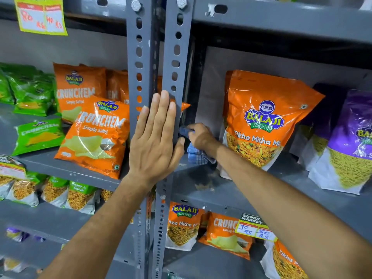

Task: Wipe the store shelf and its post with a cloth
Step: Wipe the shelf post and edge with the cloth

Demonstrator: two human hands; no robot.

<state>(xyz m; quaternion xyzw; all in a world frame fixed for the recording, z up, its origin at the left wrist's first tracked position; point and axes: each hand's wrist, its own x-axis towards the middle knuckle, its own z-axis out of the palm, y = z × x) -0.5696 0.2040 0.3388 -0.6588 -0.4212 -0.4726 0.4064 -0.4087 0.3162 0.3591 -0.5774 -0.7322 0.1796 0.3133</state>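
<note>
Because the blue-and-white checked cotton cloth [196, 153] was soft, light and floppy, it likely handled best bunched in the fist, not pinched by a corner. It lay wadded in the right hand [201, 137], fingers closed on it, pressed against the inner side of the grey slotted steel post [175, 63], just above the grey metal shelf [231, 196]. Flat and open, the left hand [155, 141] braced the post's front.

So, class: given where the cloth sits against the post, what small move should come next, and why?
Probably slide the right hand with the cloth up the post. The cloth sits low on the post's inner side, the left hand braces the front, and the stretch above looks unwiped.
</note>
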